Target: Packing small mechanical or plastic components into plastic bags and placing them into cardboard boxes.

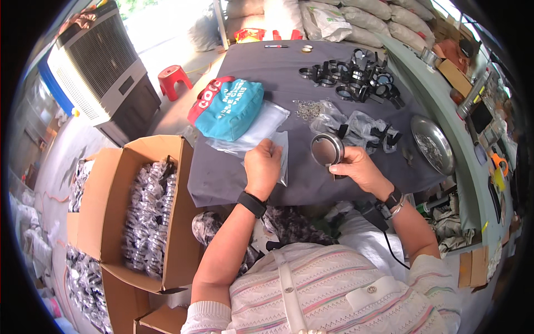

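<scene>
My right hand [359, 166] grips a round mirror [327, 149] with a black rim by its lower edge, above the grey cloth-covered table [250, 61]. To its left, my left hand [263, 167] is closed in a pinch at a transparent plastic bag [282, 161]; its fingertips are partly hidden. A stack of similar flat bags [271, 118] lies just beyond, partly under a blue and red fabric pouch [232, 110]. Several bagged black parts [364, 129] rest beyond my right hand, beside a small heap of metal hardware [307, 109].
Many black round mirrors and brackets [356, 75] are piled at the far right. A metal bowl [433, 146] of small parts stands at the right edge. An open carton [105, 206] of wrapped items is at left, with a red stool [174, 81] and air cooler [100, 67] behind.
</scene>
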`<state>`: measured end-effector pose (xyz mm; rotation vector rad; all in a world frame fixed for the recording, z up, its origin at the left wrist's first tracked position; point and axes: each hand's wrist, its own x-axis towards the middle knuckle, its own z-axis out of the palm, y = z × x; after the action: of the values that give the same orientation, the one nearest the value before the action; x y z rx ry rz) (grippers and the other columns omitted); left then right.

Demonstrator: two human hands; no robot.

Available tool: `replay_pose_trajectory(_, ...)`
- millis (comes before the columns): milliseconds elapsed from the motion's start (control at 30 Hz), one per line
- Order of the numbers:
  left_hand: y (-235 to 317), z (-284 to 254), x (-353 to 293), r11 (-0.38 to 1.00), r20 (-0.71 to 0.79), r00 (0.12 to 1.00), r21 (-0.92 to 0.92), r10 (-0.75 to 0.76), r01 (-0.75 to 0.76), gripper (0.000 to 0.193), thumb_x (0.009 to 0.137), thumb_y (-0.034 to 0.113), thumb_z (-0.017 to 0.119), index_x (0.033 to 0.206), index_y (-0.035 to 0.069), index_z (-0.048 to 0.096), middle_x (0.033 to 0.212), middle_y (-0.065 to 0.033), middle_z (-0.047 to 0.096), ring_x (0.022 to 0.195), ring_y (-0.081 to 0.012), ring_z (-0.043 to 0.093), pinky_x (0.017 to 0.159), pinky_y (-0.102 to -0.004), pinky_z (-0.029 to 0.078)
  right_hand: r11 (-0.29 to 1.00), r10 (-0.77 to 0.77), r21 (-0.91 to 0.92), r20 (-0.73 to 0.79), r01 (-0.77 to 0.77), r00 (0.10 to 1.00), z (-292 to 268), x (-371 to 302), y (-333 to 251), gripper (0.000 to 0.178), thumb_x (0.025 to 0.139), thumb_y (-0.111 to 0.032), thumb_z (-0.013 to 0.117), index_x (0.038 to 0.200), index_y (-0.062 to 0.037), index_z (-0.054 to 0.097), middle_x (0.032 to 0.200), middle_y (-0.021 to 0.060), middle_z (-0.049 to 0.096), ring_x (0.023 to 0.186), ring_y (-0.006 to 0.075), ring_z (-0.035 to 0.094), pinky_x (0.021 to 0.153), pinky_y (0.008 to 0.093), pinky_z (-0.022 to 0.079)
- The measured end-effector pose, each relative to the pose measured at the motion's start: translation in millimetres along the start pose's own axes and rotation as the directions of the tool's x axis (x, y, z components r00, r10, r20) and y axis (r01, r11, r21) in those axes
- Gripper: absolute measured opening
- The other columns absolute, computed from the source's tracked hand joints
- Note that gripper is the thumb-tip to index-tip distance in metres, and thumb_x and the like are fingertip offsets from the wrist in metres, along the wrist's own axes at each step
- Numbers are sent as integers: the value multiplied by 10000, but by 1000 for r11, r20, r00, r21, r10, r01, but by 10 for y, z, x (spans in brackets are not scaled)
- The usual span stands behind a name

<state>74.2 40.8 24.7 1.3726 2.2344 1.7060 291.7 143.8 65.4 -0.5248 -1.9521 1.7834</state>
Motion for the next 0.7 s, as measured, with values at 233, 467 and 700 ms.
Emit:
replay_pose_trajectory(233,383,155,-191,941,135,984,-332,119,-68,97,765,-44,601,822,15,654,705,-56,673,630,-71,583,573,-255,471,758,-80,652,134,-27,988,419,-42,59,263,848,-38,594,1107,10,585,1037,79,629,944,175,602,855,342,479)
replay_pose_trajectory(467,429,59,-168,667,353,915,-637,-193,386,94,899,27,539,820,15,587,655,36,565,562,-19,470,492,-191,378,752,-49,659,38,12,998,375,-44,146,242,844,-54,597,1077,10,604,967,85,650,862,153,619,790,309,499)
replay_pose_trajectory(700,479,173,-166,844,120,992,-526,-47,104,130,901,62,582,809,25,498,654,13,535,592,-33,459,518,-206,390,987,-66,-143,46,72,997,221,-16,93,227,776,32,650,979,25,548,838,42,614,670,96,580,608,270,493)
